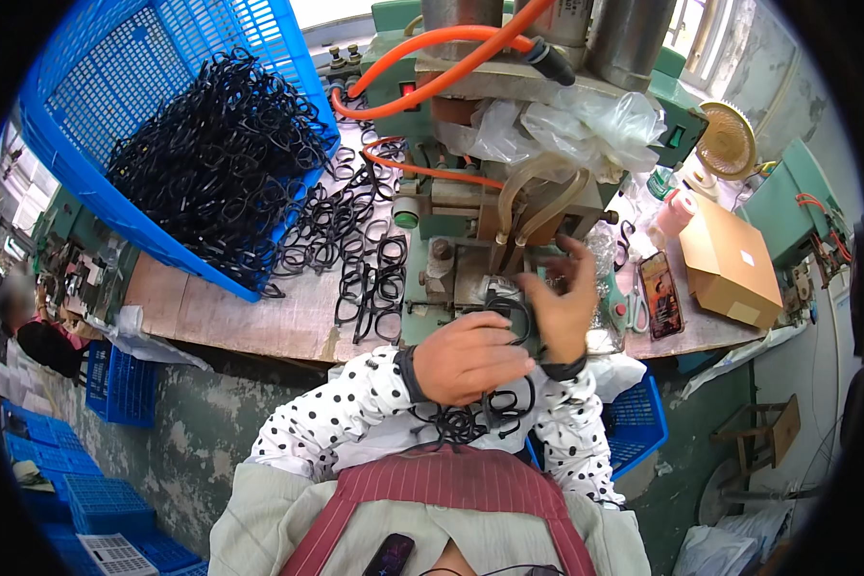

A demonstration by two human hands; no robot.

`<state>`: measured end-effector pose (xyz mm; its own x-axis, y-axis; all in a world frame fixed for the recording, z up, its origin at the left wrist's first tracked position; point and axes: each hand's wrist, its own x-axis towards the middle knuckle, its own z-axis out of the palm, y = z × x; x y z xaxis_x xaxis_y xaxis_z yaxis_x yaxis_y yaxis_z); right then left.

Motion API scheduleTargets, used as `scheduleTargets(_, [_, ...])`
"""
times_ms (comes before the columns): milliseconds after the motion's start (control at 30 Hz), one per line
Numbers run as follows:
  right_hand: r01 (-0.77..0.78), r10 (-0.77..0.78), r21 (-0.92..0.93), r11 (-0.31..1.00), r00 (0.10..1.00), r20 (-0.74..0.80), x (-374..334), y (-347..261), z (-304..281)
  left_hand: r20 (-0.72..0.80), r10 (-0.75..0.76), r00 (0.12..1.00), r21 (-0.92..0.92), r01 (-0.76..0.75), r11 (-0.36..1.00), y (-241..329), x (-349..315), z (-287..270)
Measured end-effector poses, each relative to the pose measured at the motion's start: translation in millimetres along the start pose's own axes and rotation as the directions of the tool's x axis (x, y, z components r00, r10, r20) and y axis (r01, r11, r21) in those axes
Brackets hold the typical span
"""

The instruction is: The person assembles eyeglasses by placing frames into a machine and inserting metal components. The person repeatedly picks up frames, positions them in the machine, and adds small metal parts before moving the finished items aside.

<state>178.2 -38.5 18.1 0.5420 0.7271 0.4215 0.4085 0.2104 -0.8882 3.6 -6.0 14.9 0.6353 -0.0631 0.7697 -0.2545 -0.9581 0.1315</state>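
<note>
My left hand [470,359] is closed around part of a black eyeglass frame [520,319]; its fingers partly hide the frame. The frame's rim stands up between my two hands, in front of the metal jig of a green bench press [472,274]. To the right of it, my right hand [564,305] has its thumb and fingers spread apart, close to the frame and the press. Beneath my left hand, more black eyeglass frames [456,422] lie on my lap over white cloth. Another rim [511,401] shows just under my left fingertips.
A blue basket [77,182] heaped with black frames tilts at the left; several frames [370,288] lie on the bench. Orange hoses [442,38] cross the press. At right are scissors [636,309], a phone [660,296] and a cardboard box [730,259]. A blue crate [638,422] stands below.
</note>
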Motion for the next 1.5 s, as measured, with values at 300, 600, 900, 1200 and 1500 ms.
scheduleTargets(300, [-0.092,0.121,-0.694,0.714,0.993,-0.007,0.2,110.6,-98.4,0.037,-0.002,0.999,-0.024,0.003,1.000,-16.6,-7.5,9.1])
scheduleTargets(600, [-0.014,-0.011,-0.581,0.814,0.999,-0.039,0.6,128.5,-73.7,0.113,0.021,0.993,0.118,-0.034,0.992,-13.3,-1.8,-0.7])
scheduleTargets(900, [-0.045,-0.028,-0.577,0.815,0.993,-0.117,-5.0,127.5,-65.2,-0.524,-0.545,0.655,0.654,0.719,0.235,-179.3,-107.9,-49.5])
scheduleTargets(1200, [-0.054,-0.051,-0.536,0.842,0.983,-0.179,-5.8,138.7,-67.3,-0.478,-0.826,0.299,0.673,0.728,-0.126,-214.6,-151.3,-56.3])
scheduleTargets(1500, [-0.029,-0.012,-0.416,0.909,0.995,-0.096,-4.1,128.0,-68.8,-0.202,-0.754,0.625,0.476,0.735,0.482,-101.8,-188.8,-87.3])
